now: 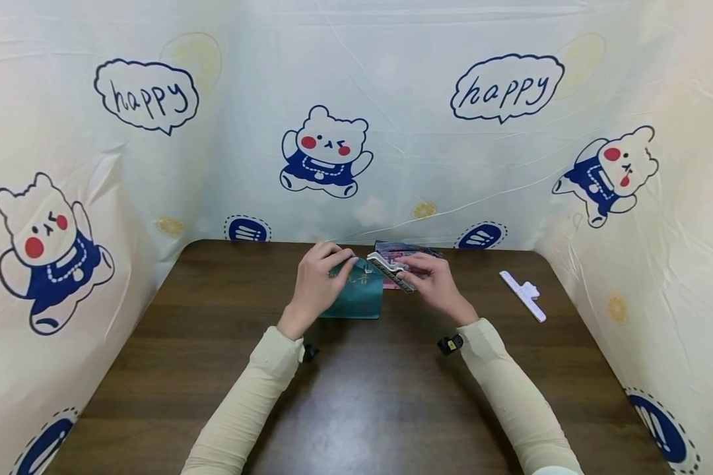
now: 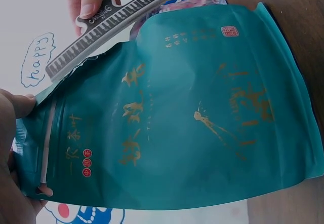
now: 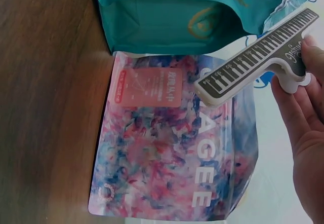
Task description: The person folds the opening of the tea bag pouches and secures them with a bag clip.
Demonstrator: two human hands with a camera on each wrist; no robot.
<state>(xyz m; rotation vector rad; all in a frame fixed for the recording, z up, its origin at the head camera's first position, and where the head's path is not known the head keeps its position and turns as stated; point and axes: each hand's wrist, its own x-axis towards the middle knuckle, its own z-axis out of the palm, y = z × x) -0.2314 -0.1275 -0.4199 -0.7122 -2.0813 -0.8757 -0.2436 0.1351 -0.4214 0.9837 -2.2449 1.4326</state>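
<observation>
A teal tea pouch (image 1: 356, 302) with gold characters stands on the table. My left hand (image 1: 319, 282) pinches its top edge at one corner; in the left wrist view a pale strip (image 2: 47, 143) runs across the pouch (image 2: 167, 107) near that edge. My right hand (image 1: 432, 282) holds a long clip (image 1: 389, 272) by its handle, thumb on one side and fingers on the other. Black-and-white piano keys are printed along this clip (image 3: 258, 57), which is tilted close beside the pouch's top. In the left wrist view, the clip overlaps the pouch's upper side edge.
Just right of the teal pouch stands a pink and blue patterned pouch (image 3: 167, 153), partly behind the right hand in the head view. A white clip (image 1: 524, 297) lies on the brown table (image 1: 356, 396) toward the right edge. A printed cloth (image 1: 404, 158) hangs behind and along the sides.
</observation>
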